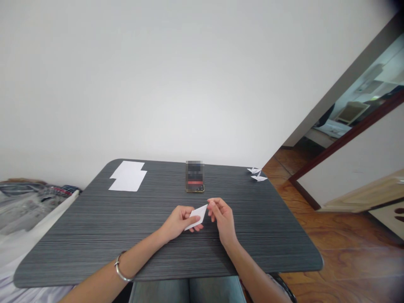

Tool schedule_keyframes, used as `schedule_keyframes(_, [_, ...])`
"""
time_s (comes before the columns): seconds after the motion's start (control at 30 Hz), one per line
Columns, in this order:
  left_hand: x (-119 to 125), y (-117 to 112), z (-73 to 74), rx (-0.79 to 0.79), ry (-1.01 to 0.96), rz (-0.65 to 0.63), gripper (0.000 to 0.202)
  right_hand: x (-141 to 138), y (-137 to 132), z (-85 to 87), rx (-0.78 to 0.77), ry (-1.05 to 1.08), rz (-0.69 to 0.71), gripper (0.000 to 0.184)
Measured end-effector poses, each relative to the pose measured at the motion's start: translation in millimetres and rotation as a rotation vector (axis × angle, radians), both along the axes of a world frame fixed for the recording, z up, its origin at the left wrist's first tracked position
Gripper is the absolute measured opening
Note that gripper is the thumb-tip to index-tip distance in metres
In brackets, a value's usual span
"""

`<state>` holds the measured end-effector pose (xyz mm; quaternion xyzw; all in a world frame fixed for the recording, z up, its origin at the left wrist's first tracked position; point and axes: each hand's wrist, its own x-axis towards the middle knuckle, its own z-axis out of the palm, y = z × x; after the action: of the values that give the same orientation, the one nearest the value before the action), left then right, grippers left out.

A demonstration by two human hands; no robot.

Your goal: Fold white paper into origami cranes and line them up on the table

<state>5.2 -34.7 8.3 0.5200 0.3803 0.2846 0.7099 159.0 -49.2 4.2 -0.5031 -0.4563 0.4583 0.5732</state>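
A small white piece of folded paper point(196, 216), pointed at its ends, is held above the near middle of the dark table. My left hand point(181, 221) grips its lower left part, with the thumb on top and the fingers underneath. At the paper's upper right tip, the thumb and index finger of my right hand point(221, 216) are pinched together on the point. Both hands are closed on this one piece. The paper's underside is hidden.
On the dark table point(126, 244), white paper sheets point(128, 180) lie at the far left. A phone point(195, 176) rests at the back middle. Two folded paper cranes point(259, 178) stand at the back right corner. A white wall point(189, 84) rises behind.
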Motion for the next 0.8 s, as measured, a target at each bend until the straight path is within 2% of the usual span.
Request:
schedule_keyframes(0.07, [0.8,-0.3,0.7,0.012,0.015,-0.018,0.035,-0.7,-0.4,-0.3,-0.001,-0.046,0.095,0.02])
schedule_keyframes(0.13, [1.5,-0.8,0.6,0.025,0.026,-0.046,0.035,-1.0,-0.8,-0.1,0.036,-0.105,0.128,0.017])
schedule_keyframes(0.23, [1.0,-1.3,-1.6,0.031,0.024,-0.069,0.034,0.4,-0.4,0.1,0.095,-0.121,0.037,0.027])
schedule_keyframes(0.33, [-0.4,-1.2,-4.2,0.023,0.022,-0.055,0.035,2.4,0.5,-1.1,0.068,-0.07,-0.045,0.029])
schedule_keyframes(0.43, [-0.8,-1.0,-3.6,0.019,0.023,-0.035,0.034,2.0,0.1,-2.7,0.016,-0.03,0.02,0.026])
schedule_keyframes(0.57, [0.7,-1.0,1.2,0.034,0.015,-0.05,0.034,-0.6,-1.8,-2.9,0.01,-0.098,0.13,0.027])
schedule_keyframes(0.8, [3.1,-2.5,5.3,0.069,0.0,0.003,0.04,0.4,-2.4,-1.3,0.039,-0.123,0.027,0.037])
